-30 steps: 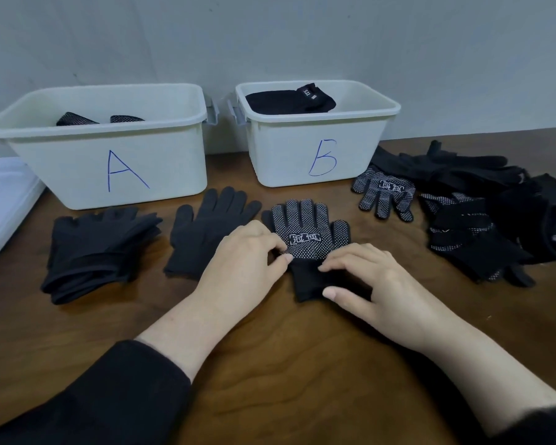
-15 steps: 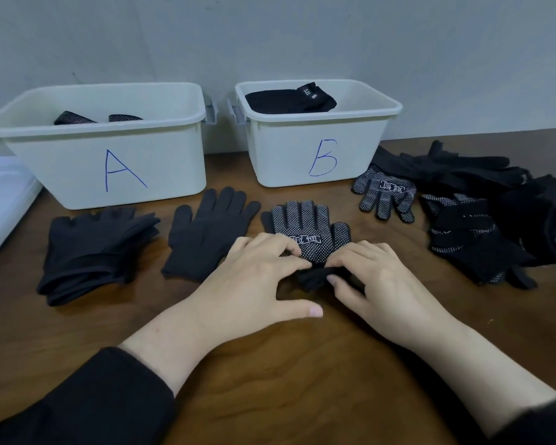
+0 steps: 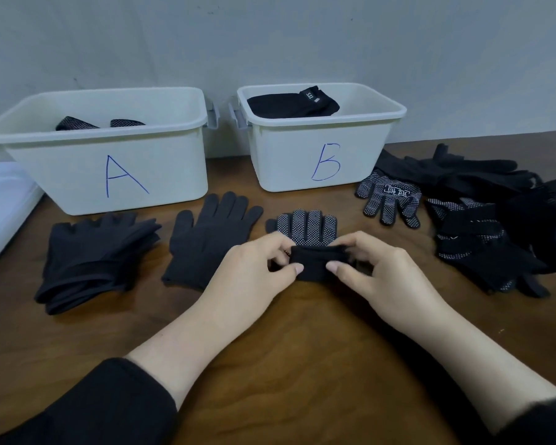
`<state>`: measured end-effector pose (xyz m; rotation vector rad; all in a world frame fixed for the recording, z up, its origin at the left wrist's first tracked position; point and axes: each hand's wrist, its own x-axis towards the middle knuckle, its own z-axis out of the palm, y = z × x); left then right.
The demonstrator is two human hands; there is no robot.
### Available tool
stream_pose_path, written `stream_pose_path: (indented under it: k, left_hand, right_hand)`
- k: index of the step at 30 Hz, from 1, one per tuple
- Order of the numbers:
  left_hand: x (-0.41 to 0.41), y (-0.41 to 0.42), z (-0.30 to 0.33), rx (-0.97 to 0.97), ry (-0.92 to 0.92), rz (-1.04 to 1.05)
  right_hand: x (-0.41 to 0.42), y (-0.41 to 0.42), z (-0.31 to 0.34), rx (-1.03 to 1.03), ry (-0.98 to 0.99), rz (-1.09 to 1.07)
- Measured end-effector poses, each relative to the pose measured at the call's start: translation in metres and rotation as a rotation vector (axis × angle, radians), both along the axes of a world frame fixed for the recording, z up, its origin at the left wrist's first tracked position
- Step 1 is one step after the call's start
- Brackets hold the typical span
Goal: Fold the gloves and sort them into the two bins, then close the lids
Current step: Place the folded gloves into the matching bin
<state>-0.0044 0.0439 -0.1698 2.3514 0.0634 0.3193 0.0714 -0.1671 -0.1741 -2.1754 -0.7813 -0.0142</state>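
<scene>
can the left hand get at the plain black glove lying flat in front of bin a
Probably yes: the plain glove lies uncovered just beside the left hand, but that hand is pinching the dotted glove and must release it first.

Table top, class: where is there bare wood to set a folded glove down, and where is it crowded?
Bare wood: the near strip of the table around the forearms, and the near right corner. A narrow gap lies between bin A and bin B. Crowded: the right side under the glove pile, and the row before the bins, with the plain glove and stack.
</scene>
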Motion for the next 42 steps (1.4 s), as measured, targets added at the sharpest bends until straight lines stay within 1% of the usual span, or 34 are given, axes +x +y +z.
stream_pose_path:
  k: [2, 4, 5, 7, 9, 10, 11, 13, 15, 17, 20, 22, 24, 26, 31, 33, 35, 37, 39, 42]
  left_hand:
    - [0.001, 0.000, 0.000, -0.039, 0.019, 0.026]
    - [0.003, -0.001, 0.000, 0.029, -0.004, 0.028]
    - [0.005, -0.001, -0.001, 0.096, -0.040, 0.023]
    - [0.008, 0.001, 0.000, 0.269, -0.109, -0.018]
    - [0.011, 0.005, 0.000, 0.459, -0.154, -0.115]
    - [0.012, 0.006, -0.001, 0.529, -0.164, -0.170]
    - [0.011, 0.008, -0.002, 0.565, -0.145, -0.214]
    - [0.006, 0.008, 0.000, 0.554, -0.072, -0.247]
    - [0.003, 0.011, 0.000, 0.543, -0.040, -0.248]
    - [0.003, 0.010, 0.001, 0.555, -0.029, -0.246]
    - [0.006, 0.009, -0.001, 0.553, -0.026, -0.235]
    - [0.009, 0.008, -0.003, 0.516, -0.052, -0.210]
    - [0.010, 0.008, -0.002, 0.452, -0.093, -0.181]
    - [0.008, 0.008, 0.000, 0.356, -0.110, -0.157]
    - [-0.003, 0.011, 0.000, 0.115, -0.033, -0.127]
    - [-0.002, 0.011, 0.000, 0.028, -0.030, -0.093]
    - [0.002, 0.010, 0.003, -0.027, -0.070, -0.029]
    - [0.005, 0.012, 0.006, 0.001, -0.157, 0.062]
    - [0.007, 0.015, 0.008, 0.091, -0.234, 0.105]
    - [0.009, 0.019, 0.008, 0.253, -0.275, 0.042]
  right_hand:
    - [0.004, 0.004, -0.002, 0.040, 0.025, -0.033]
    - [0.006, 0.006, -0.005, 0.017, -0.017, -0.048]
    - [0.007, 0.007, -0.007, -0.016, -0.080, -0.045]
    - [0.009, 0.007, -0.010, -0.100, -0.264, -0.011]
    - [0.013, 0.006, -0.011, -0.175, -0.440, 0.017]
    - [0.014, 0.005, -0.010, -0.207, -0.484, 0.032]
    - [0.014, 0.004, -0.009, -0.243, -0.483, 0.065]
    - [0.016, -0.002, -0.007, -0.311, -0.409, 0.166]
    - [0.018, -0.008, -0.007, -0.333, -0.332, 0.223]
    - [0.021, -0.010, -0.007, -0.312, -0.303, 0.211]
    - [0.019, -0.003, -0.006, -0.296, -0.347, 0.155]
    - [0.017, 0.002, -0.006, -0.270, -0.379, 0.117]
    - [0.015, 0.003, -0.003, -0.221, -0.355, 0.086]
    - [0.008, 0.001, 0.003, -0.168, -0.256, 0.054]
    - [-0.002, -0.002, 0.016, -0.045, 0.124, 0.094]
    - [0.004, 0.003, 0.021, 0.005, 0.196, 0.077]
    - [0.014, 0.011, 0.028, 0.031, 0.246, 0.043]
    - [0.028, 0.019, 0.034, -0.009, 0.261, 0.034]
    - [0.044, 0.030, 0.039, -0.097, 0.260, 0.041]
    - [0.065, 0.043, 0.038, -0.258, 0.199, 0.009]
